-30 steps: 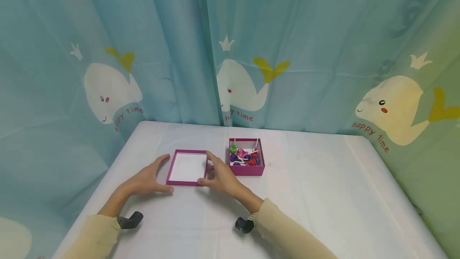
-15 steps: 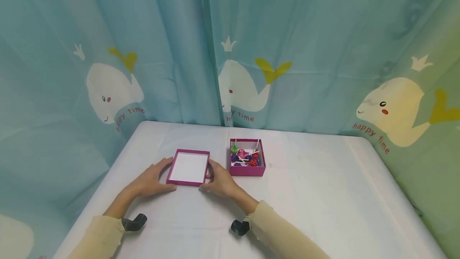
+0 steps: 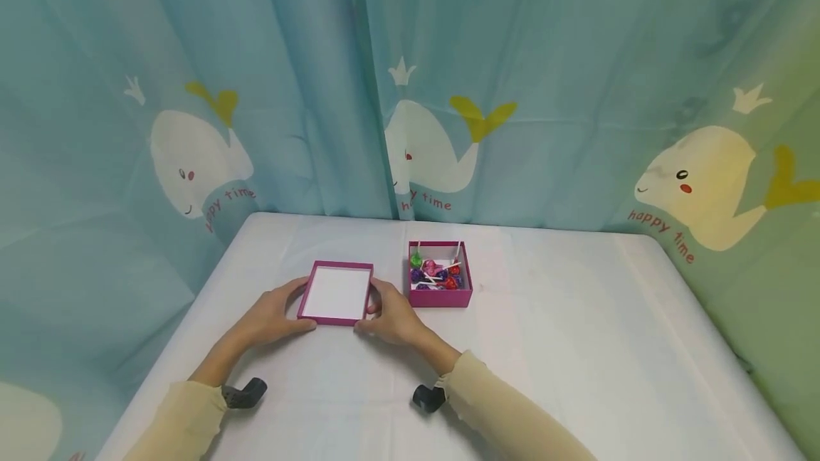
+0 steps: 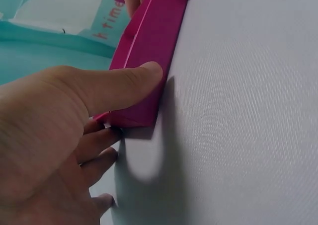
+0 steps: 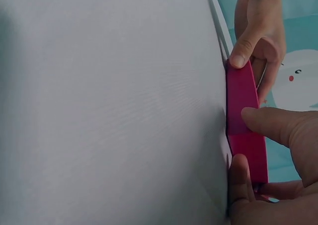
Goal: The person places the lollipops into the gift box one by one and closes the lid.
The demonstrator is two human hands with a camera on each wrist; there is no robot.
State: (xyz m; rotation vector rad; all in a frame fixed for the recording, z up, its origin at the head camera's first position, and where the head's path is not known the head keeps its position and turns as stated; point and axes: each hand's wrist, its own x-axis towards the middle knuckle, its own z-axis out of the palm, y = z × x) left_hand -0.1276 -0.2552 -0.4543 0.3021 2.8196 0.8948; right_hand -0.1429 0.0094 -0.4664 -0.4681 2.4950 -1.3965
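A shallow square box lid (image 3: 336, 293), magenta with a white inside, lies on the table with its hollow side up. My left hand (image 3: 269, 315) grips its left end, thumb pressed on the front wall and fingers around the left side. From the right, my right hand (image 3: 397, 319) holds the opposite end, its thumb at the near corner. The left wrist view shows the left thumb (image 4: 129, 86) flat against the magenta wall. In the right wrist view both hands hold the lid (image 5: 241, 98), with the right thumb on its front wall.
Just right of the lid stands a matching magenta box (image 3: 440, 298) holding several wrapped lollipops (image 3: 430, 267). A white cloth covers the table (image 3: 576, 333). Blue-green curtains (image 3: 544, 34) with whale prints hang behind and at the sides.
My left hand has moved right, from beside the lid to gripping its left end. The right hand's fingers have shifted nearer along the right side. The lollipop box stays in place.
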